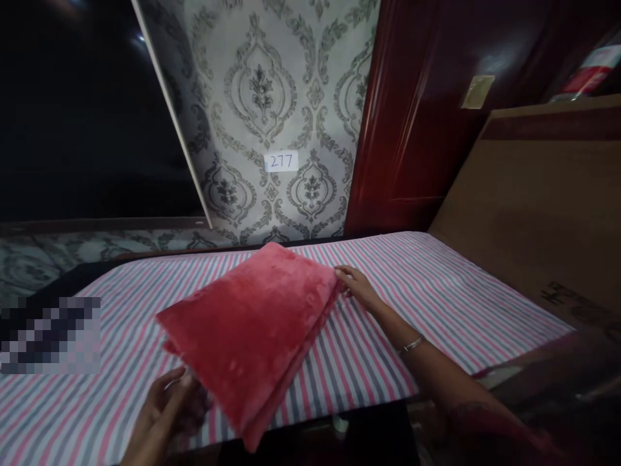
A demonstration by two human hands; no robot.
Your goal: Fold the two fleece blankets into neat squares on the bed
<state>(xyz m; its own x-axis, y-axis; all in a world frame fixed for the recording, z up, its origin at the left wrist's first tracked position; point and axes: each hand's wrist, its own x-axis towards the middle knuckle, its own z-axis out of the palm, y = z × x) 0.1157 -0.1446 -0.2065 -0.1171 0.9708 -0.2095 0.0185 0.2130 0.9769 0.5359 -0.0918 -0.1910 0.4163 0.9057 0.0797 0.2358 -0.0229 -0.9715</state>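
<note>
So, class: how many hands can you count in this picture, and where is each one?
2. The left hand is at the near corner of the folded red blanket; the right hand touches its far right corner, over the striped sheet. No others show.

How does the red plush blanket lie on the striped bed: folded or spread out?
Folded: the red plush blanket forms a compact rectangle with stacked layers showing along its right edge.

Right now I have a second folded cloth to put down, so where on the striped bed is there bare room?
The striped sheet lies bare on the right, between the right hand and the wooden board. Another bare stretch runs left of the red blanket, up to the blurred patch. The middle is crowded: the blanket fills it, with the left hand at its near corner.
</note>
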